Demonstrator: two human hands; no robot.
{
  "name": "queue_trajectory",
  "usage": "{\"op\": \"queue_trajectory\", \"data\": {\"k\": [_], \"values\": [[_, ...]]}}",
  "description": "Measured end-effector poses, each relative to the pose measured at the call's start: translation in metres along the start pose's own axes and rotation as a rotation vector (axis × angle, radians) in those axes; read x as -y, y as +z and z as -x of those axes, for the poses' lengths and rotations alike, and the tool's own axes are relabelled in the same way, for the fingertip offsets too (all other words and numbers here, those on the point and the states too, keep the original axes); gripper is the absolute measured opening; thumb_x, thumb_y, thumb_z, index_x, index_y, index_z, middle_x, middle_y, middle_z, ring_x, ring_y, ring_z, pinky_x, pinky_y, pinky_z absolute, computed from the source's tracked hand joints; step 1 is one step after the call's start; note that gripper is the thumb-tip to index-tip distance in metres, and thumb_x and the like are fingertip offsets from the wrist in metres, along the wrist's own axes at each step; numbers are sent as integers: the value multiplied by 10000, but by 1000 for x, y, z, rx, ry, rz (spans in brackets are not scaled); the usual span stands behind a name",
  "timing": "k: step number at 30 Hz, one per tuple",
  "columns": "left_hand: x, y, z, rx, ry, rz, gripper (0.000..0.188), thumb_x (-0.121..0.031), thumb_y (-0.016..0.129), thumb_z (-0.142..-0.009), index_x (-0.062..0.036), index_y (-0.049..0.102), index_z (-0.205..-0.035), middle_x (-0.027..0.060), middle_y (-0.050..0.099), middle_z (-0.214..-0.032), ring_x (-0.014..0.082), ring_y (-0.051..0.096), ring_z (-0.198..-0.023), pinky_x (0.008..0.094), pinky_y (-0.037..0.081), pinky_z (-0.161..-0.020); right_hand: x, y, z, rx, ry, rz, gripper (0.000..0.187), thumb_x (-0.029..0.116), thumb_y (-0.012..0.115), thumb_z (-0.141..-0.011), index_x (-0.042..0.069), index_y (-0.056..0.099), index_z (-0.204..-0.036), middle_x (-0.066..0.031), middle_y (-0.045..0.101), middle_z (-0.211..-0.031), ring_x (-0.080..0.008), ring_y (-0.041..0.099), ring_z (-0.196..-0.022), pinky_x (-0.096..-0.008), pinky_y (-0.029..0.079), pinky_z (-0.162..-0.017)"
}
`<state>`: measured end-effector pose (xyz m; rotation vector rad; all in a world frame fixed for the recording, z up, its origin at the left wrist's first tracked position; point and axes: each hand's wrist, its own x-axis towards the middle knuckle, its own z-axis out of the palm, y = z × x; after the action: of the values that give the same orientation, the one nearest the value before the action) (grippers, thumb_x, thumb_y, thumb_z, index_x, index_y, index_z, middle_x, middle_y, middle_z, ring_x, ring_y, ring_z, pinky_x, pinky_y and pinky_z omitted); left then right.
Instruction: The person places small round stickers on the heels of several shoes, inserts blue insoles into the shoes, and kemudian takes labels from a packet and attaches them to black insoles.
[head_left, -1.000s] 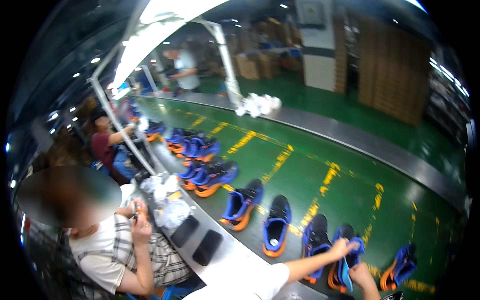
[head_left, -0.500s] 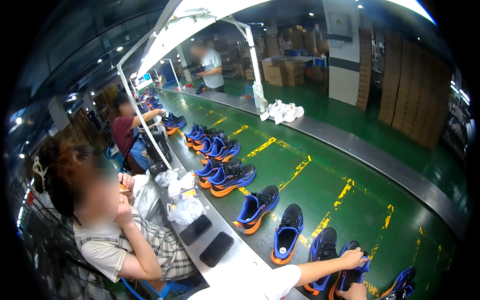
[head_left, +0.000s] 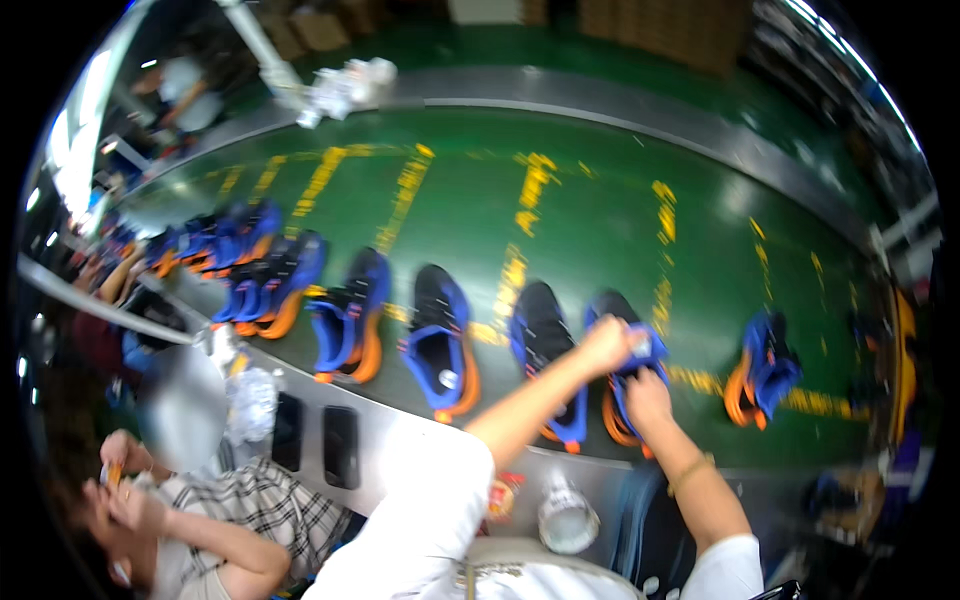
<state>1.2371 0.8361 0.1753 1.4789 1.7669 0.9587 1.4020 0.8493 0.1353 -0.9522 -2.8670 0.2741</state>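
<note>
My left hand (head_left: pixel 612 343) is closed on the tongue area of a black and blue sneaker (head_left: pixel 606 304) with an orange sole. Close beside it, my right hand (head_left: pixel 648 395) grips the collar of the same sneaker; its fingertips are blurred. Just left of my hands, a second sneaker (head_left: pixel 540 315) of the same kind lies partly behind my left forearm. Further left is another sneaker (head_left: pixel 436 300) with a round white sticker inside. One more sneaker (head_left: pixel 768 370) stands apart to the right.
A green belt (head_left: pixel 590 220) with yellow marks carries several more sneakers (head_left: pixel 350 315) leftward. Two phones (head_left: pixel 341 445) lie on the metal ledge near a seated person (head_left: pixel 240 510). A clear cup (head_left: pixel 567 520) is close to my body. White shoes (head_left: pixel 345 88) rest on the far rail.
The view has swung right and downward, so my hands and the sneaker appear nearer the middle. Both hands stay at the same sneaker.
</note>
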Motion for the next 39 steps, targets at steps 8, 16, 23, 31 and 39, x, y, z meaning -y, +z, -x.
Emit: {"op": "queue_trajectory", "data": {"k": [8,16,23,31,39], "values": [[18,16,6,-16,-21,47,482,-416,524,-849,58,599,-799,260,536,-814,369,533,-796,403,421,-732,12,-25,-14,854,-5,401,284,196,490,-826,118,623,-1065,-144,532,-1063,-289,514,-983,-360,424,-844],[17,10,11,6,-53,96,472,-412,581,-817,59,590,-838,225,517,-835,332,532,-798,367,426,-719,1,-10,-23,780,-525,609,293,211,499,-790,101,632,-1027,-33,607,-1041,-191,506,-1059,-347,297,-964],[-6,-2,20,9,-92,-208,502,-428,647,-741,19,564,-955,185,499,-958,360,578,-852,417,478,-735,5,-66,-13,1022,-334,223,337,260,393,-840,75,665,-914,-80,612,-1057,-185,510,-1070,-402,189,-1048],[-9,3,14,37,-110,-364,507,-459,599,-769,36,579,-878,161,519,-926,344,594,-780,411,483,-671,10,-56,21,467,-185,-117,332,335,526,-775,17,620,-794,-138,617,-868,-231,557,-918,-411,256,-1020],[-29,-18,53,123,172,-362,347,-337,600,-800,7,567,-766,149,519,-813,332,567,-661,398,452,-599,20,-61,106,24,-53,-173,156,160,672,-696,63,549,-700,-61,505,-819,-246,488,-801,-415,365,-840]]}}
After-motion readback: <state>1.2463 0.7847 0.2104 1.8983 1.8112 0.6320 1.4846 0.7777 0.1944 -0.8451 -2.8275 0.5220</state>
